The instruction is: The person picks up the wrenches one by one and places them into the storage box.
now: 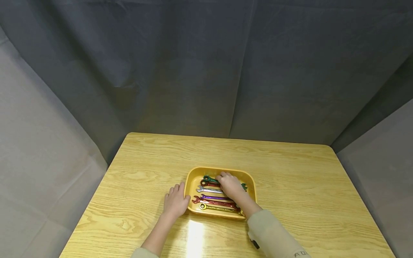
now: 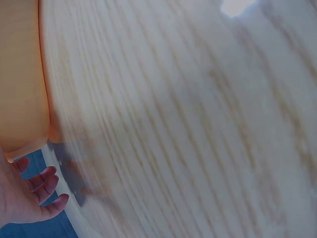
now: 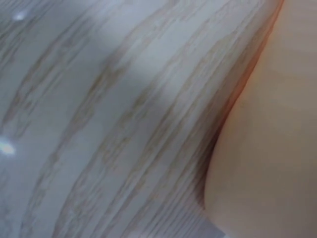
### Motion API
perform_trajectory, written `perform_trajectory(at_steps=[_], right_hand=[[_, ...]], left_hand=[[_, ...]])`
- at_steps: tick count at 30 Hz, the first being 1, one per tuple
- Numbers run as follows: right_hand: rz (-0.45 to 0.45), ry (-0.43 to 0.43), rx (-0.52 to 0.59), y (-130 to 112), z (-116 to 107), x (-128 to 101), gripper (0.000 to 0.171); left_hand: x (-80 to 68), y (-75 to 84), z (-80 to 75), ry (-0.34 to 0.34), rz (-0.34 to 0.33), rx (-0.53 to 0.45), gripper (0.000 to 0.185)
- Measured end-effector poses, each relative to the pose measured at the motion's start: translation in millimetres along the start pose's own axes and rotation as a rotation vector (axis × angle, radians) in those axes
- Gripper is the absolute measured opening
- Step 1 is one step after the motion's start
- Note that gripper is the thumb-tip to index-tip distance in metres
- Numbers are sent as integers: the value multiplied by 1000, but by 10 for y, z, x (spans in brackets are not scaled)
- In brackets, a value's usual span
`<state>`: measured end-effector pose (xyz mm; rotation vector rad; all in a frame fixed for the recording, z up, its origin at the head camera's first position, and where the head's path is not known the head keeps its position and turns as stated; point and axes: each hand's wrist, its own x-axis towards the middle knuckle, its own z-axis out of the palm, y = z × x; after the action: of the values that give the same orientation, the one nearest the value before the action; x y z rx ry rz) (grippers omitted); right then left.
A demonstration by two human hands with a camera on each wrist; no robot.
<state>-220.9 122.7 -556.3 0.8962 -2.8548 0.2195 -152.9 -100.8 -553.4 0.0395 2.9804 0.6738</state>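
Observation:
In the head view, a yellow tray (image 1: pixel 255 191) holds several combination wrenches lying roughly parallel. Among them are a green wrench (image 1: pixel 209 178), a dark red wrench (image 1: pixel 206 183), a silver wrench (image 1: pixel 206 190), a purple wrench (image 1: pixel 214 197), a red wrench (image 1: pixel 213 202) and a gold wrench (image 1: pixel 216 208). My right hand (image 1: pixel 230 184) reaches into the tray over the green and dark red wrenches; its fingertips and any grip are hidden. Beside the tray's left end is my left hand (image 1: pixel 175 201), thumb at the rim, its fingers loosely bent in the left wrist view.
The tray stands on a wood-grain table (image 1: pixel 290 172) near its front middle. Dark grey curtains (image 1: pixel 193 71) hang behind the table, with lighter grey cloth at both sides. The right wrist view shows only the tray's outer wall (image 3: pixel 267 139) and the tabletop.

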Motion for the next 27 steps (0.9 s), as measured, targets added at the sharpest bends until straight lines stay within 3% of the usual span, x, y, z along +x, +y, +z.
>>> perform_trajectory(at_steps=[27], right_hand=[[20, -17, -19, -54, -49, -60, 26]], left_hand=[[-2, -13, 15, 6, 6, -10, 50]])
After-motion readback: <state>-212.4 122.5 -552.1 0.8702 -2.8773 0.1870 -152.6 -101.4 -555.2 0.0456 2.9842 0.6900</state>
